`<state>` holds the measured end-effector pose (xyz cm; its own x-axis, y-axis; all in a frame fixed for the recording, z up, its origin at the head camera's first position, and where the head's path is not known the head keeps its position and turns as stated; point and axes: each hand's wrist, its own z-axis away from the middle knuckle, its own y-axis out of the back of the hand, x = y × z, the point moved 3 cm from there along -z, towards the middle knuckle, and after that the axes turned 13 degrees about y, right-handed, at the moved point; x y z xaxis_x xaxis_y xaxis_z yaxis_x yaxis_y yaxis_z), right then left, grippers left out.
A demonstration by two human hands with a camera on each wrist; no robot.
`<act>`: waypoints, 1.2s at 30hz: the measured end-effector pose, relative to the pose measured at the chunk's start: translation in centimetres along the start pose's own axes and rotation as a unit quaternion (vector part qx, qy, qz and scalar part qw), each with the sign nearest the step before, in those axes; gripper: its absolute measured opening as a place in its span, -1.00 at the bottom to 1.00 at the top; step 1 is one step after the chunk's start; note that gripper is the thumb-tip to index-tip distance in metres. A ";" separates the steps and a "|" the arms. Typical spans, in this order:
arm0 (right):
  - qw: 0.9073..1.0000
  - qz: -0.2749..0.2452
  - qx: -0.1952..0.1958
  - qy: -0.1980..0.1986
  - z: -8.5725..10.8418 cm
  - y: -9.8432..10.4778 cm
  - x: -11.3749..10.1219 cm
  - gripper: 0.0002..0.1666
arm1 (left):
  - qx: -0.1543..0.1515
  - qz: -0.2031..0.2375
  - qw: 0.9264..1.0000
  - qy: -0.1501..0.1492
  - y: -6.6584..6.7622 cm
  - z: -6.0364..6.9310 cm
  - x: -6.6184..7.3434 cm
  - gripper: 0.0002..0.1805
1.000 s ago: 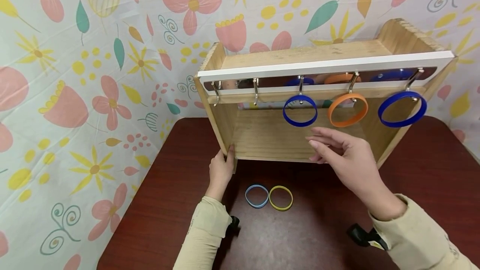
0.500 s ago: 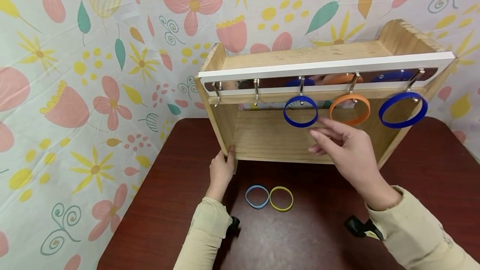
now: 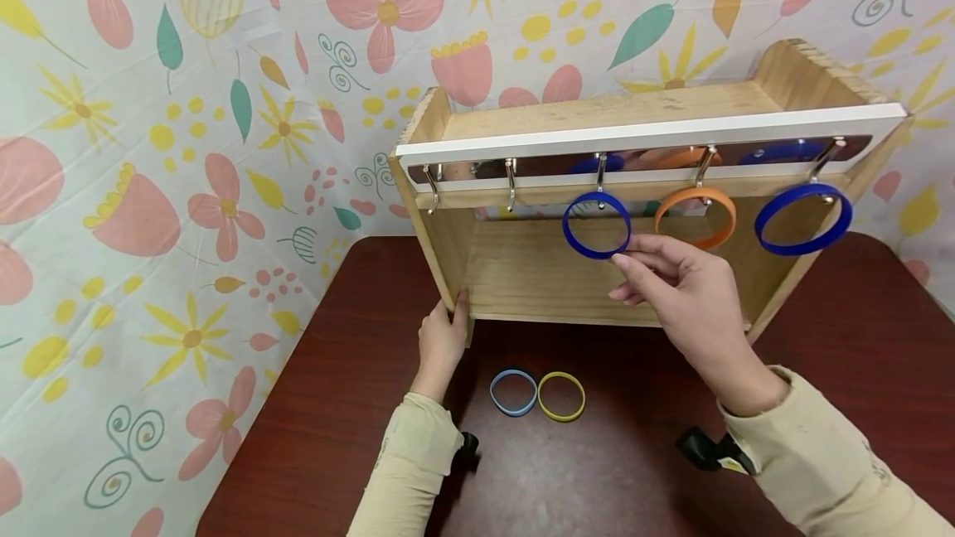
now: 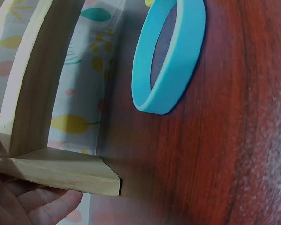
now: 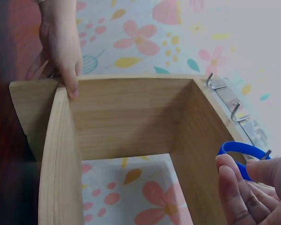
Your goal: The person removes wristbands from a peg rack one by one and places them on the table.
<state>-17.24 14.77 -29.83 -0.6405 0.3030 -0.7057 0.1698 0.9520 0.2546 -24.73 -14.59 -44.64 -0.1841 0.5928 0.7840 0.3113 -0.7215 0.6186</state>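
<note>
My right hand (image 3: 690, 301) pinches the lower right edge of a blue wristband (image 3: 570, 240) between thumb and fingers. That band hangs on the middle hook of the rail (image 3: 552, 164) along the wooden shelf (image 3: 537, 272). Beside it hang an orange wristband (image 3: 727, 230) and, on the rightmost hook, another blue wristband (image 3: 841, 230). My left hand (image 3: 440, 346) grips the shelf's lower left corner, its thumb on the inner side and fingers beneath, as the right wrist view shows. On the table lie a light blue wristband (image 3: 515, 413) and a yellow wristband (image 3: 561, 418), side by side.
Two hooks on the left of the rail, a left hook (image 3: 431, 189) and a second hook (image 3: 511, 185), carry no band. The shelf stands on a dark red table (image 3: 597, 471). A floral cloth (image 3: 283, 48) hangs behind and to the left.
My right hand has moved slightly up and left to the middle blue wristband and now pinches it; the band has shifted a little. My left hand stays on the shelf corner.
</note>
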 end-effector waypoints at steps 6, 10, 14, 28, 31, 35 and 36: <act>1.000 -0.004 0.005 0.003 -0.1 -0.1 -0.2 -0.78 | 0.001 -0.001 1.000 0.000 -0.1 -0.1 0.0 -0.57; 1.000 -0.016 0.008 0.002 -0.1 0.0 -0.4 -0.78 | 0.003 -0.002 1.000 0.000 -0.1 -0.1 -0.1 -0.58; 0.999 -0.036 0.016 -0.001 0.0 0.0 -0.4 -0.76 | 0.001 -0.001 1.000 0.004 0.0 -0.1 -0.1 -0.58; 0.994 -0.101 0.044 0.003 0.2 0.3 -0.9 -0.76 | -0.004 -0.002 1.000 0.004 0.1 0.0 -0.1 -0.54; 0.992 -0.118 0.048 0.007 0.3 0.3 -1.0 -0.77 | -0.004 -0.002 1.000 0.003 0.1 0.0 -0.1 -0.54; 0.992 -0.118 0.049 0.014 0.4 0.4 -1.2 -0.78 | -0.002 -0.003 1.000 0.002 0.1 0.0 -0.1 -0.54; 0.992 -0.115 0.049 0.015 0.5 0.4 -1.2 -0.78 | -0.001 -0.003 1.000 0.003 0.1 0.0 -0.1 -0.54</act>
<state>-16.02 14.79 -29.19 -0.6929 0.0776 -0.7168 0.0882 0.9958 0.0226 -24.73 -14.71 -44.69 -0.1911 0.5953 0.7804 0.3082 -0.7185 0.6235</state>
